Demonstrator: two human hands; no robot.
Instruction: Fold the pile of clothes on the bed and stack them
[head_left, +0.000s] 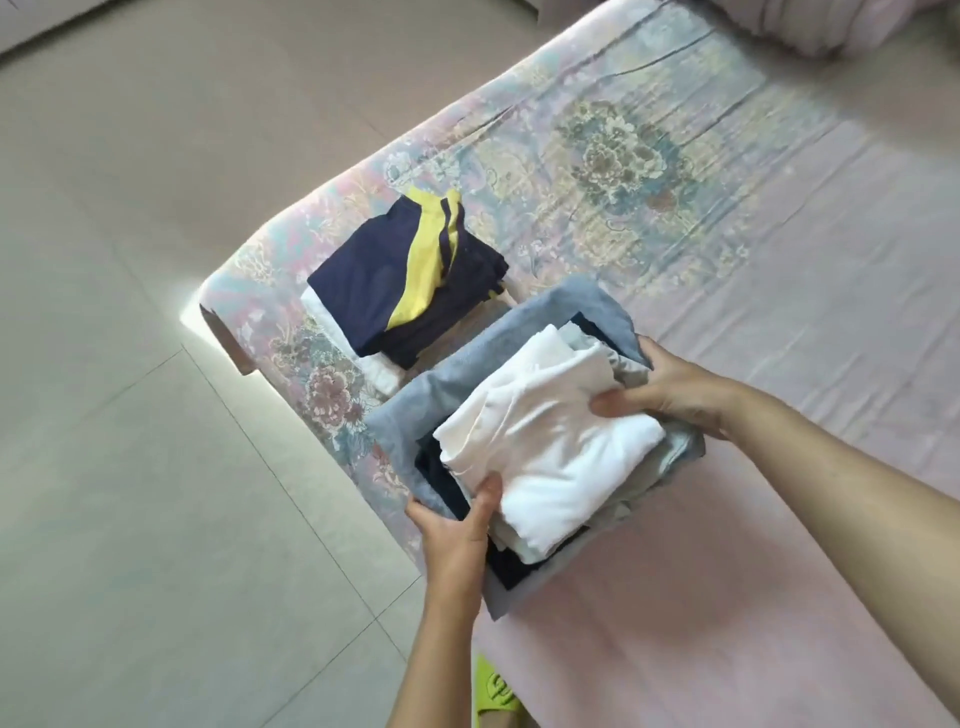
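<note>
A grey-blue fabric basket (457, 353) stands on the bed near its front corner, packed with folded clothes. A folded white garment (550, 452) lies on top, with dark and pale pieces under it. My left hand (457, 525) grips the basket's near left rim, thumb inside against the white garment. My right hand (670, 387) holds the right rim, thumb pressing on the white fabric. Beyond the basket lies a folded stack (405, 280) on the bed: a navy garment with a yellow stripe on top, white pieces beneath.
The bed (779, 260) has a pink floral sheet and runs back to the right. A pale bundle of bedding (810, 21) lies at its far end. Tiled floor (156, 415) is to the left. A green slipper (496, 691) shows beside the bed's edge below.
</note>
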